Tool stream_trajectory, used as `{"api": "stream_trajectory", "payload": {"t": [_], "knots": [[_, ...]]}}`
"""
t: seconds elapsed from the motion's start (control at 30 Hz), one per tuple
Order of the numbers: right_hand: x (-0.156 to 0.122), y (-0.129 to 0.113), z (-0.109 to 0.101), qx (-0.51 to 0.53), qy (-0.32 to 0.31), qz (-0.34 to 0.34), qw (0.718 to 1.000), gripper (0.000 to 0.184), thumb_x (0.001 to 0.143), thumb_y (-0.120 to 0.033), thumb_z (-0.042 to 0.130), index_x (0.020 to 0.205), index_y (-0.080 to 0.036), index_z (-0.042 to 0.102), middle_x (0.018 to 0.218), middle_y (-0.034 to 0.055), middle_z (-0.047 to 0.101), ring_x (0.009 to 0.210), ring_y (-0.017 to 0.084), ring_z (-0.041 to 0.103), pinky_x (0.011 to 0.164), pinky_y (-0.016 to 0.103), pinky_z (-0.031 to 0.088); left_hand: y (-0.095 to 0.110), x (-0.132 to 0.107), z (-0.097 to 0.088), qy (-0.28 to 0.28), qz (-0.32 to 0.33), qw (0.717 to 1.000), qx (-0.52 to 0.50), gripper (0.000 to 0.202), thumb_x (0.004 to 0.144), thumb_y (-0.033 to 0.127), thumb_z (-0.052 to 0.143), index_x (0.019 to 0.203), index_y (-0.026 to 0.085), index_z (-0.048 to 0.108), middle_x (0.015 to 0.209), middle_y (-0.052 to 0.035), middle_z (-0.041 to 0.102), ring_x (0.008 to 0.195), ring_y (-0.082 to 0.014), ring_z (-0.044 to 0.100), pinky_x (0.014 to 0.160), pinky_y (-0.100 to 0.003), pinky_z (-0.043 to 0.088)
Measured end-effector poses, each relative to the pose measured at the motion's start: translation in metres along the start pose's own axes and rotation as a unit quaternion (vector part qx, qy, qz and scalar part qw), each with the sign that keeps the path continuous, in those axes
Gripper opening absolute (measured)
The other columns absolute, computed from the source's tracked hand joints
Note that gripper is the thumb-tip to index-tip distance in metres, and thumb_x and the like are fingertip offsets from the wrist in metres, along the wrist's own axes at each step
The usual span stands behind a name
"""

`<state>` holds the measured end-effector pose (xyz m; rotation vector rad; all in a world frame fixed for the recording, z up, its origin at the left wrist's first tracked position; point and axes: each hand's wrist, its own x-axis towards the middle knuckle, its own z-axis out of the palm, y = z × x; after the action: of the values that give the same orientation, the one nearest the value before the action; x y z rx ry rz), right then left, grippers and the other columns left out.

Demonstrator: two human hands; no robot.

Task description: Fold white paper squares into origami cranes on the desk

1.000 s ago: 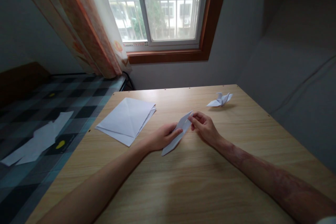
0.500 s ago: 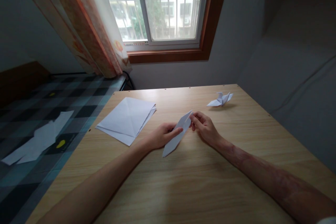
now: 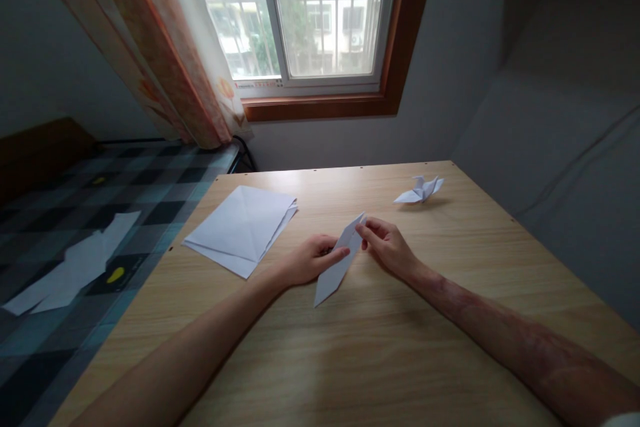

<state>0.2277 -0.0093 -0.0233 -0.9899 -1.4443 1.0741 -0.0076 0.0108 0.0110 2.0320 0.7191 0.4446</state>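
Note:
A narrow, pointed piece of folded white paper [image 3: 334, 275] lies slanted on the wooden table [image 3: 380, 353], its upper tip raised. My left hand [image 3: 306, 260] rests on its left edge with fingers curled and a fingertip pressing the paper. My right hand [image 3: 387, 247] pinches the upper end between thumb and fingers. Both hands are closed on the same piece.
A stack of creased white sheets [image 3: 243, 228] lies to the left on the table. A finished folded paper bird [image 3: 419, 190] sits at the far right. Beyond the left table edge is a checked bed cover with white paper scraps [image 3: 70, 270]. A window and curtain are behind.
The folded paper has turned slightly, its lower tip swinging to the right and nearer to me. Both hands stay on it, shifted a little.

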Motion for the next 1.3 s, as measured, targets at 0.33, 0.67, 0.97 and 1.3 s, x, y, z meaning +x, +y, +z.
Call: {"api": "stream_trajectory", "payload": {"t": [0.33, 0.67, 0.97, 1.3], "knots": [[0.0, 0.003, -0.004, 0.011, 0.008, 0.003, 1.0, 0.055, 0.101, -0.066, 0.068, 0.069, -0.021, 0.068, 0.07, 0.0016, 0.061, 0.068, 0.017, 0.053, 0.065, 0.031, 0.042, 0.002, 0.0, -0.004, -0.029, 0.027, 0.999, 0.035, 0.051, 0.111, 0.056, 0.048, 0.088, 0.015, 0.068, 0.087, -0.0036, 0.064, 0.081, -0.0176, 0.058, 0.075, -0.028, 0.047], [0.003, 0.008, -0.007, 0.075, 0.03, 0.058, 0.995, 0.053, 0.095, -0.07, 0.074, 0.1, -0.018, 0.086, 0.062, -0.0019, 0.053, 0.056, 0.013, 0.041, 0.051, 0.027, 0.027, 0.001, -0.002, -0.006, -0.039, 0.025, 0.998, 0.035, 0.055, 0.111, 0.059, 0.049, 0.081, 0.015, 0.065, 0.091, -0.0047, 0.062, 0.081, -0.0171, 0.057, 0.077, -0.028, 0.048], [0.007, 0.008, -0.006, 0.068, 0.034, 0.056, 0.996, 0.054, 0.089, -0.072, 0.078, 0.088, -0.019, 0.086, 0.065, 0.0003, 0.061, 0.06, 0.015, 0.051, 0.057, 0.028, 0.038, -0.001, -0.002, -0.005, -0.021, 0.016, 0.999, 0.043, 0.052, 0.11, 0.058, 0.054, 0.08, 0.016, 0.062, 0.087, -0.0028, 0.061, 0.08, -0.0163, 0.056, 0.076, -0.028, 0.044], [0.009, 0.013, -0.007, 0.066, 0.108, 0.024, 0.992, 0.053, 0.094, -0.071, 0.075, 0.09, -0.02, 0.086, 0.063, -0.0007, 0.057, 0.059, 0.014, 0.047, 0.056, 0.03, 0.034, -0.004, -0.002, -0.001, 0.015, -0.048, 0.998, -0.043, 0.056, 0.106, 0.065, 0.057, 0.079, 0.016, 0.06, 0.07, 0.0032, 0.043, 0.064, -0.0111, 0.04, 0.056, -0.025, 0.027]]}}
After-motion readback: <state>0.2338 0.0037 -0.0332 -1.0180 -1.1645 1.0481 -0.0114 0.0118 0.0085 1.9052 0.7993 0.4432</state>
